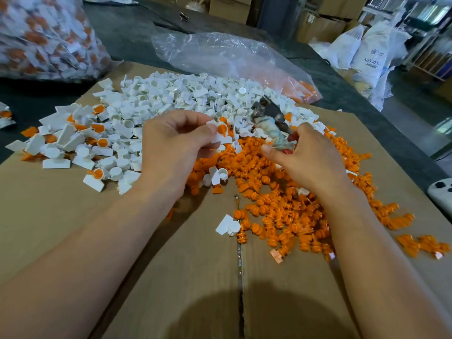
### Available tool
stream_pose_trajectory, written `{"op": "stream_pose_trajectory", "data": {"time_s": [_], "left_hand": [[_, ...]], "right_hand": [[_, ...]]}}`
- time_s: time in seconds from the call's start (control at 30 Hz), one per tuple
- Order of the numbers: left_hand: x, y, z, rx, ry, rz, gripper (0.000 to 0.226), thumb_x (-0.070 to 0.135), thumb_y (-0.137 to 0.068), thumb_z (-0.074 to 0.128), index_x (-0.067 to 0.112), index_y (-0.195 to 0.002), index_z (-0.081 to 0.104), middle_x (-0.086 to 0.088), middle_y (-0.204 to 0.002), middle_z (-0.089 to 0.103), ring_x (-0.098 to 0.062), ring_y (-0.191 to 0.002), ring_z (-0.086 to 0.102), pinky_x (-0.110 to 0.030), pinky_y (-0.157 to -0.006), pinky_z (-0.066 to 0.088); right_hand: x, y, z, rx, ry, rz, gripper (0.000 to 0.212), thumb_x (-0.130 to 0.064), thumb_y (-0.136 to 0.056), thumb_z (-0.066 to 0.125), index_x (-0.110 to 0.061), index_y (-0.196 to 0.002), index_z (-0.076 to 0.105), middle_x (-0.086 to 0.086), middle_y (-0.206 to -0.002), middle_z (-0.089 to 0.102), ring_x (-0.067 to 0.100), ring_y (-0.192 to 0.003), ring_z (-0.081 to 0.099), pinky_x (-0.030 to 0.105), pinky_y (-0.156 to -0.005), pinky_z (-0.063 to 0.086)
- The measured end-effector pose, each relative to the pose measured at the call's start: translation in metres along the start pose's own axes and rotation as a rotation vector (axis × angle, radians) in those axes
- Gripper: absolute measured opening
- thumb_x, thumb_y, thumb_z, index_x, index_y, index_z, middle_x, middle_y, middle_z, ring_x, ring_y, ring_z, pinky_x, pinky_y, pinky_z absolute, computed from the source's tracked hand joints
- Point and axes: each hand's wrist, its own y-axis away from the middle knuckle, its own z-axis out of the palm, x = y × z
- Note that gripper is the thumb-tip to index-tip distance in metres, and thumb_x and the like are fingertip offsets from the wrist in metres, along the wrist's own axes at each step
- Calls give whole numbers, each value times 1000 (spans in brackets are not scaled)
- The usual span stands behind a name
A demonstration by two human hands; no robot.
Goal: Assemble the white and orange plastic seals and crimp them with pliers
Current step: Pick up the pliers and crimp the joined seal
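My left hand (171, 143) pinches a white seal with an orange insert (220, 130) between thumb and fingers, above the heaps. My right hand (310, 155) grips the pliers (269, 116) by their red, cloth-wrapped handles; the dark metal jaws point up and away, just right of the held seal. A heap of white seal bodies (183, 94) lies behind the hands. Orange inserts (281, 211) are spread under and in front of my right hand. Assembled white-and-orange seals (80, 138) lie at the left.
Everything rests on a flat cardboard sheet (73, 228) with a taped seam down the middle. A full bag of assembled seals (44, 35) stands at the back left. A clear plastic bag (227, 55) lies behind the heaps. A white device (442, 192) sits at the right edge.
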Motion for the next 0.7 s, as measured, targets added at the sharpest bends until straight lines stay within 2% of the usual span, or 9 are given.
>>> {"op": "stream_pose_trajectory", "data": {"time_s": [0.13,0.3,0.43,0.6,0.7], "left_hand": [[0,3,0,-61,-95,54,23,0,-80,67,19,-68,67,4,-55,66,-12,-54,64,-20,-52,53],[-1,3,-1,-98,-124,69,24,-2,-79,66,19,-67,68,5,-53,65,-11,-51,62,-19,-50,52],[-2,5,0,-138,-182,89,27,-2,-78,66,21,-66,68,4,-53,64,-9,-50,61,-21,-50,52],[-2,4,0,-136,-187,76,27,-1,-79,67,22,-65,67,6,-53,64,-7,-50,61,-18,-48,51],[-1,4,-1,-132,-193,76,28,-1,-79,67,23,-65,67,6,-54,65,-7,-50,61,-18,-48,52]], "right_hand": [[5,-3,5,-53,69,24,72,-64,-73,57,-9,-119,47,8,-111,56,25,-98,52,31,-68,32],[4,-5,8,-94,133,16,69,-67,-69,59,-11,-107,50,6,-103,55,19,-86,46,31,-68,33],[6,-5,10,-123,172,15,75,-70,-67,59,-12,-114,51,6,-110,56,24,-101,51,32,-73,32],[7,-8,11,-129,168,11,81,-71,-66,58,-12,-122,51,7,-118,56,25,-108,51,33,-76,35],[7,-8,12,-166,151,21,84,-71,-67,58,-15,-128,48,7,-125,55,25,-113,50,35,-83,40]]}}
